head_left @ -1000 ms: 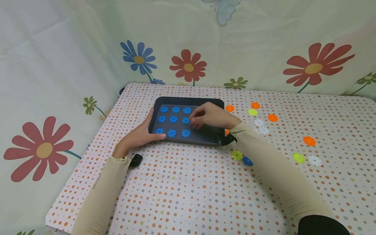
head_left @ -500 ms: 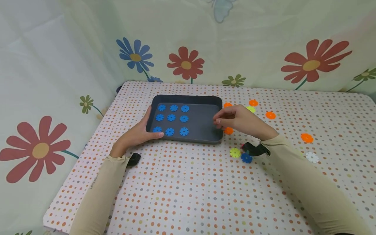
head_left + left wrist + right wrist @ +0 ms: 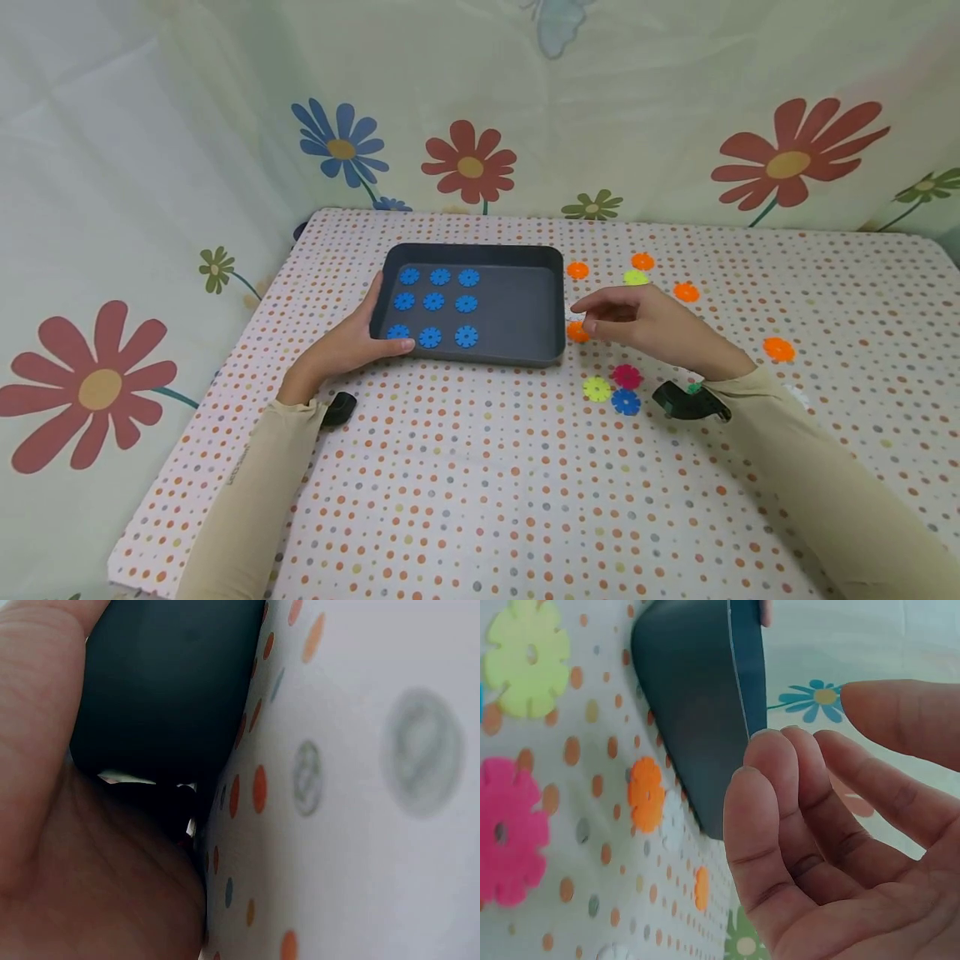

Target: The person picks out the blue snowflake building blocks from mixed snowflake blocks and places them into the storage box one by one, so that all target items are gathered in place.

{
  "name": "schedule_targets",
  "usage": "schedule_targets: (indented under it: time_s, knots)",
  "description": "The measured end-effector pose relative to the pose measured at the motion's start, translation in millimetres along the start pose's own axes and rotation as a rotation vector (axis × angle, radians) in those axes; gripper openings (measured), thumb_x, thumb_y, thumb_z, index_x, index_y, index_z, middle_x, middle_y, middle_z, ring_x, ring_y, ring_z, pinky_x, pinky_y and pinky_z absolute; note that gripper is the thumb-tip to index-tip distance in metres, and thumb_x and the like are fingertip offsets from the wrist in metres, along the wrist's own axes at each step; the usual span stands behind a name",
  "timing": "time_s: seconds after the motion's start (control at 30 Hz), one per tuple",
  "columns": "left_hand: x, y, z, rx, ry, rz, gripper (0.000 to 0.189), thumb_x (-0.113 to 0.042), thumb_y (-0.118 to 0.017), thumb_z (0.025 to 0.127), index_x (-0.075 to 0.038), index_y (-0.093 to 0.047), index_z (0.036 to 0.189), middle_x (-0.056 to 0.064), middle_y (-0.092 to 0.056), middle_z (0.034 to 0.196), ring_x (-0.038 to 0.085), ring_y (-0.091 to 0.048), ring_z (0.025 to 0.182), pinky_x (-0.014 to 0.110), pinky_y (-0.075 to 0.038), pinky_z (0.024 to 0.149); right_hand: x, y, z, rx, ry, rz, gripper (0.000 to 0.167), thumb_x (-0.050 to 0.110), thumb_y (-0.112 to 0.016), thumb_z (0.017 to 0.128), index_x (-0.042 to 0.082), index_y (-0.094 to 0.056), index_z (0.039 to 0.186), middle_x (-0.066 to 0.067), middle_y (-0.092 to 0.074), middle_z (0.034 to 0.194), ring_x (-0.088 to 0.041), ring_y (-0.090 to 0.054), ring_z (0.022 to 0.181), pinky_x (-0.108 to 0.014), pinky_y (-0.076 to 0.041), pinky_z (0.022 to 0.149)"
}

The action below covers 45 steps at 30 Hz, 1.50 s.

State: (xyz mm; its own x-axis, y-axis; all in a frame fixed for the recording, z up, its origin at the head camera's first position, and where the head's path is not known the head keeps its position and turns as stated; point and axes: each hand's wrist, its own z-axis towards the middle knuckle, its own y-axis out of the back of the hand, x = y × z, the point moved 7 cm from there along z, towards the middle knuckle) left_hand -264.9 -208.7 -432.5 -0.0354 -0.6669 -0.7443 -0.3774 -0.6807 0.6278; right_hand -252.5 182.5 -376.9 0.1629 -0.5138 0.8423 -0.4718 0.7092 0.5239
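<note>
In the head view a dark grey baking tray point(image 3: 522, 312) lies on the dotted cloth. Blue notched plastic discs point(image 3: 433, 301) sit flat inside it, in three rows on its left part. My left hand point(image 3: 352, 340) grips the tray's left end, thumb over the front rim, other fingers along the outer side. Seen from the left wrist, that hand point(image 3: 97, 877) lies against the dark tray wall point(image 3: 172, 682). My right hand point(image 3: 648, 325) hovers just right of the tray, fingers loosely bent and holding nothing. An orange notched disc point(image 3: 576, 332) is under its fingertips.
Right of the tray, a pink disc point(image 3: 626, 377), a yellow-green disc point(image 3: 597, 389) and a loose blue disc point(image 3: 626, 402) lie close together. Farther off lie more orange discs point(image 3: 686, 292) and another yellow-green disc point(image 3: 635, 277). A flower-print curtain point(image 3: 637, 100) hangs behind the table.
My right hand has moved rightward from above the blue discs, out past the tray's right rim. The pink disc has come into view. The left hand keeps its grip on the tray.
</note>
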Motion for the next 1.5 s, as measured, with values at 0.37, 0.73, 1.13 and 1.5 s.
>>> schedule_targets:
  time_s: [0.37,0.73,1.13,1.5]
  knots:
    - [-1.0,-0.2,0.7,-0.008,-0.001,-0.012,0.13,-0.058,-0.08,0.09,-0.032,0.02,0.17,-0.002,0.014,0.177,0.033,-0.001,0.163,0.065,-0.017,0.124,-9,6,-22.6,-0.04,0.022,-0.121,0.034,0.012,-0.076,0.102,-0.001,-0.071,0.133,-0.007,-0.068,0.106,-0.025,-0.064,0.092,-0.027,-0.057,0.077]
    - [-1.3,-1.6,-0.2,-0.005,-0.009,-0.014,0.129,-0.057,-0.079,0.091,-0.03,0.02,0.17,-0.001,0.015,0.177,0.032,0.0,0.163,0.064,-0.016,0.125,-32,-6,-41.4,0.045,-0.029,-0.146,0.032,0.01,-0.078,0.099,-0.002,-0.072,0.129,-0.001,-0.068,0.1,-0.02,-0.063,0.087,-0.028,-0.053,0.07]
    - [0.8,-0.4,-0.8,-0.009,-0.003,-0.015,0.13,-0.058,-0.08,0.091,-0.031,0.02,0.17,-0.002,0.015,0.177,0.033,0.0,0.163,0.065,-0.016,0.125,-44,-9,-57.0,0.058,-0.03,-0.174,0.03,0.009,-0.08,0.096,0.002,-0.075,0.125,0.0,-0.067,0.098,-0.021,-0.06,0.086,-0.028,-0.053,0.071]
    - [1.3,0.0,-0.8,-0.016,0.002,-0.014,0.13,-0.057,-0.081,0.09,-0.032,0.019,0.17,0.0,0.013,0.178,0.033,-0.001,0.163,0.065,-0.016,0.125,-48,-14,-63.7,0.041,0.051,-0.137,0.032,0.006,-0.083,0.094,0.002,-0.076,0.125,0.002,-0.065,0.098,-0.015,-0.058,0.083,-0.026,-0.05,0.07]
